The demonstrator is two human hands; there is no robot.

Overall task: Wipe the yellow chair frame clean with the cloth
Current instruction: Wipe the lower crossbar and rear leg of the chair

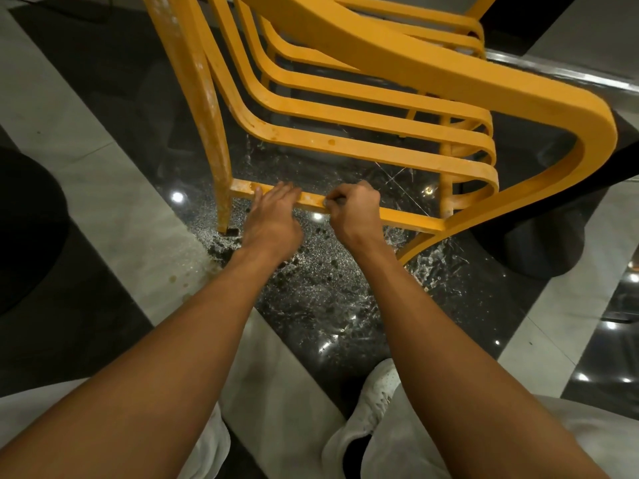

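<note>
The yellow chair frame (380, 98) stands in front of me, with several curved slats and a stained leg on the left. Its low crossbar (408, 217) runs between the legs near the floor. My left hand (273, 216) lies over the bar's left part, fingers curled over the top and thumb on the near face. My right hand (352, 209) is a closed fist pressed on the bar just to the right. A small grey scrap of cloth (331, 202) shows between its thumb and fingers; the rest is hidden in the fist.
Under the chair the dark glossy floor (328, 292) is wet and splashed, with pale floor strips (103, 188) on either side. My white shoe (380, 385) and grey trouser legs are below. A dark round shape (24, 233) sits at left, a dark base (543, 243) at right.
</note>
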